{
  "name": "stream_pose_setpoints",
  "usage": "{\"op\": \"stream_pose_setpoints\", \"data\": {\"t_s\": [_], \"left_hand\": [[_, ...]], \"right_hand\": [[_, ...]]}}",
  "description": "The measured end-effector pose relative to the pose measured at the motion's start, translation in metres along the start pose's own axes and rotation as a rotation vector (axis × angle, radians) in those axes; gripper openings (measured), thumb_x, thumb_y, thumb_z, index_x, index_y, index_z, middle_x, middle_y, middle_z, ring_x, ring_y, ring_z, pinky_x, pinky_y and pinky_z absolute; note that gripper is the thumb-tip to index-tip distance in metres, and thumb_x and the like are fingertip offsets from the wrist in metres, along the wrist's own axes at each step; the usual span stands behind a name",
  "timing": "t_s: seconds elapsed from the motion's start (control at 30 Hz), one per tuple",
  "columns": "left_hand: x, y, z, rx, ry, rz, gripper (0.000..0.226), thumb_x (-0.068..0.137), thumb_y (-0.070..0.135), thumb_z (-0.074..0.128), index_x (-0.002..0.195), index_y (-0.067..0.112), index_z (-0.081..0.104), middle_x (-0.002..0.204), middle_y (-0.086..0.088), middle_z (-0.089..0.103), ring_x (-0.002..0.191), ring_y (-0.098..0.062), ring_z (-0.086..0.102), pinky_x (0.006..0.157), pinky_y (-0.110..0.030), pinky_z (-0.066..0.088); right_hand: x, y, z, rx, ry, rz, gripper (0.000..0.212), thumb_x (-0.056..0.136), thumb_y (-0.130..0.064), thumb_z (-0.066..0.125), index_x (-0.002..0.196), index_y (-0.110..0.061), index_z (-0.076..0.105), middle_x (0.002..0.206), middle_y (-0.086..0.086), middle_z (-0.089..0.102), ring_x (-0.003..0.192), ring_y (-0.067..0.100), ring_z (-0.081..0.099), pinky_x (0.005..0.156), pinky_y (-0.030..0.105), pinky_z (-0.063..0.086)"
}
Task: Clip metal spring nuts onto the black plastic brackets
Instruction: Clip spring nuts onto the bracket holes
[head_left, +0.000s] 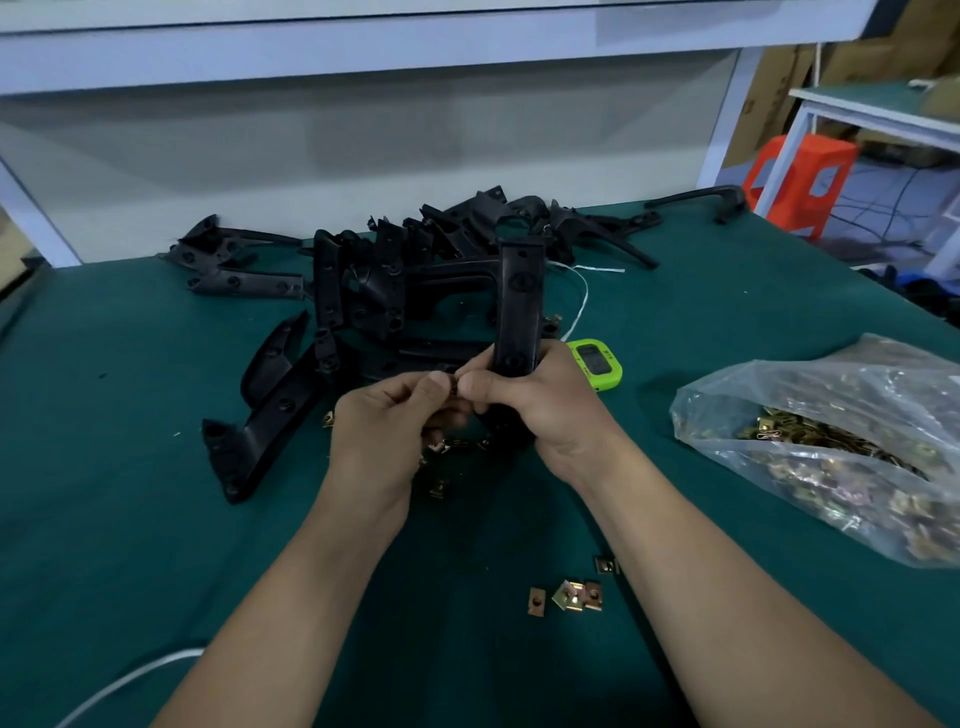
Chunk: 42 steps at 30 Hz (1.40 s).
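Observation:
My right hand (535, 400) grips a black plastic bracket (519, 306) held upright over the green table. My left hand (389, 426) pinches a small metal spring nut (453, 385) against the bracket's lower edge, thumb to thumb with the right hand. Much of the nut is hidden by my fingers. A pile of black brackets (384, 280) lies behind my hands. Several loose brass-coloured spring nuts (571, 597) lie on the table near my right forearm, and a few more nuts (439, 488) lie under my hands.
A clear plastic bag of spring nuts (831, 452) lies at the right. A green timer (595, 364) sits behind my right hand. One long black bracket (696, 200) lies at the far right edge. A white cable (124, 686) runs along the near left. An orange stool (800, 182) stands beyond the table.

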<state>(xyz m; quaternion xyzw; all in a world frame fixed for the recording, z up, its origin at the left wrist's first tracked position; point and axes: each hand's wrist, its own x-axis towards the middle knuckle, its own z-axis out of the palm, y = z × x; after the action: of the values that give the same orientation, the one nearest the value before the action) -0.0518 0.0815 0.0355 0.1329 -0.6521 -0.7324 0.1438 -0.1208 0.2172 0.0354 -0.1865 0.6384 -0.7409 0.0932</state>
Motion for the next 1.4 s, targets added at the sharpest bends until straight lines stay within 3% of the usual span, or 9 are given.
{"op": "stream_pose_setpoints", "data": {"t_s": [0.23, 0.37, 0.47, 0.6, 0.67, 0.8, 1.03, 1.23, 1.4], "left_hand": [[0.017, 0.002, -0.029, -0.201, 0.199, -0.148, 0.017, 0.098, 0.022, 0.067, 0.088, 0.011, 0.075, 0.08, -0.004, 0.077, 0.062, -0.005, 0.065, 0.056, -0.015, 0.051], [0.013, 0.0, -0.026, -0.21, 0.14, -0.138, 0.006, 0.083, 0.017, 0.079, 0.088, 0.014, 0.079, 0.086, -0.006, 0.078, 0.071, -0.008, 0.071, 0.061, -0.016, 0.054], [0.009, -0.002, -0.019, -0.218, 0.074, -0.133, 0.025, 0.071, 0.013, 0.083, 0.095, 0.009, 0.076, 0.088, -0.01, 0.079, 0.078, -0.014, 0.076, 0.064, -0.017, 0.056], [0.005, -0.003, -0.011, -0.119, -0.002, -0.091, 0.019, 0.081, -0.004, 0.077, 0.094, 0.011, 0.078, 0.092, -0.011, 0.079, 0.083, -0.017, 0.076, 0.067, -0.019, 0.057], [0.004, -0.004, -0.009, -0.061, -0.017, -0.066, 0.023, 0.082, -0.006, 0.077, 0.086, 0.016, 0.081, 0.088, -0.009, 0.079, 0.077, -0.014, 0.074, 0.064, -0.017, 0.055], [0.003, -0.001, -0.009, -0.014, -0.03, -0.044, 0.031, 0.079, -0.003, 0.081, 0.079, 0.028, 0.083, 0.081, -0.005, 0.079, 0.068, -0.01, 0.068, 0.06, -0.016, 0.053], [0.0, 0.001, -0.01, 0.028, -0.053, -0.06, 0.022, 0.075, 0.003, 0.086, 0.08, 0.024, 0.082, 0.078, -0.012, 0.077, 0.068, -0.018, 0.071, 0.061, -0.021, 0.056], [0.0, 0.003, -0.011, 0.002, -0.046, -0.072, 0.021, 0.073, 0.004, 0.087, 0.081, 0.023, 0.081, 0.078, -0.013, 0.077, 0.067, -0.018, 0.071, 0.061, -0.019, 0.056], [0.0, 0.004, -0.012, -0.019, -0.088, -0.115, 0.022, 0.08, 0.009, 0.082, 0.086, 0.03, 0.082, 0.08, -0.005, 0.077, 0.072, -0.014, 0.071, 0.065, -0.018, 0.055]], "right_hand": [[0.005, -0.012, -0.022, 0.159, 0.037, 0.087, 0.016, 0.082, -0.001, 0.073, 0.069, -0.011, 0.074, 0.061, 0.01, 0.061, 0.071, 0.024, 0.061, 0.073, 0.03, 0.052], [0.005, -0.014, -0.021, 0.491, 0.016, 0.22, 0.018, 0.079, -0.022, 0.071, 0.081, -0.006, 0.08, 0.059, 0.009, 0.059, 0.073, 0.021, 0.066, 0.078, 0.033, 0.056], [0.008, -0.012, -0.019, 0.667, 0.128, 0.26, 0.012, 0.074, -0.019, 0.073, 0.073, -0.007, 0.077, 0.058, 0.005, 0.057, 0.071, 0.02, 0.066, 0.084, 0.035, 0.058], [0.009, -0.007, -0.012, 0.787, 0.173, 0.282, 0.015, 0.078, -0.017, 0.075, 0.066, -0.008, 0.071, 0.056, 0.004, 0.054, 0.065, 0.02, 0.064, 0.106, 0.052, 0.048], [0.007, -0.007, -0.007, 0.753, 0.137, 0.295, 0.019, 0.08, -0.019, 0.074, 0.064, -0.009, 0.07, 0.054, 0.004, 0.053, 0.063, 0.02, 0.064, 0.102, 0.049, 0.052], [0.003, -0.009, -0.003, 0.64, 0.08, 0.333, 0.029, 0.087, -0.021, 0.068, 0.06, -0.012, 0.069, 0.052, 0.003, 0.051, 0.06, 0.019, 0.065, 0.061, 0.031, 0.057], [0.001, -0.013, -0.002, 0.569, 0.027, 0.333, 0.038, 0.078, -0.043, 0.069, 0.061, -0.01, 0.067, 0.051, 0.004, 0.051, 0.059, 0.019, 0.062, 0.065, 0.033, 0.056], [0.001, -0.015, -0.004, 0.553, -0.002, 0.309, 0.072, 0.096, -0.067, 0.043, 0.061, -0.01, 0.069, 0.05, 0.006, 0.053, 0.061, 0.02, 0.064, 0.067, 0.033, 0.058], [0.002, -0.011, -0.005, 0.517, 0.018, 0.287, 0.075, 0.097, -0.067, 0.039, 0.063, -0.009, 0.071, 0.053, 0.009, 0.056, 0.065, 0.023, 0.067, 0.072, 0.038, 0.06]]}}
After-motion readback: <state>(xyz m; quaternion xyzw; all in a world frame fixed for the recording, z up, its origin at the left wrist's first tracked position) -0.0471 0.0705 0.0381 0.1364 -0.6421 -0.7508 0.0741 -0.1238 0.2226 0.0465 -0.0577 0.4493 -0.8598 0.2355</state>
